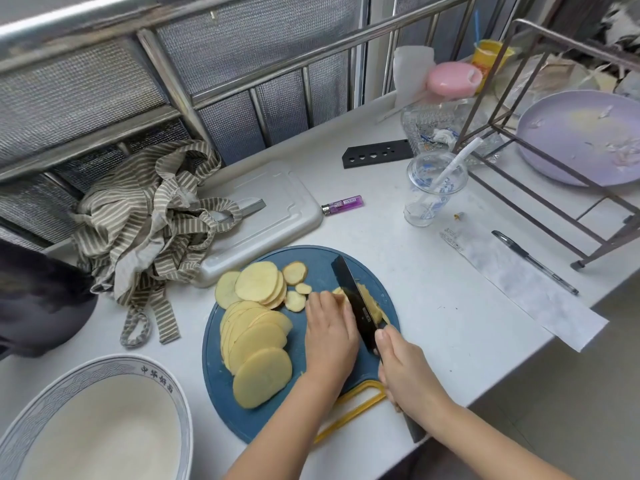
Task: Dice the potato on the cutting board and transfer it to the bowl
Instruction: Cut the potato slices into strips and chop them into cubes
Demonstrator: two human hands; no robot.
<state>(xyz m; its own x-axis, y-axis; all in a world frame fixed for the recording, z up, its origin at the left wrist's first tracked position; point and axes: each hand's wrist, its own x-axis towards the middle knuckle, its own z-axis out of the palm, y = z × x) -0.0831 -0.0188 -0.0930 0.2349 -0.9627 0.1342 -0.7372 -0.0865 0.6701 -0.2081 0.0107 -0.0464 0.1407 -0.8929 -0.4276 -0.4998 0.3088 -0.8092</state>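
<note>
A round blue cutting board (311, 420) with a yellow handle lies on the white counter. Several pale potato slices (258, 344) are fanned out over its left half. My left hand (329, 336) presses down on a small stack of slices (369, 303) at the board's right side, fingers curled over it. My right hand (407, 372) grips the handle of a black knife (355, 299), whose blade stands in the stack just right of my left fingers. A large white bowl (104, 427) with a blue patterned rim sits at the lower left, nothing in it.
A striped cloth (152, 216) and a grey lid (273, 209) lie behind the board. A purple lighter (343, 204), a plastic cup with a straw (434, 188), a pen (533, 261), a metal rack (561, 140) and a lilac plate (581, 133) occupy the right. The counter edge runs near right.
</note>
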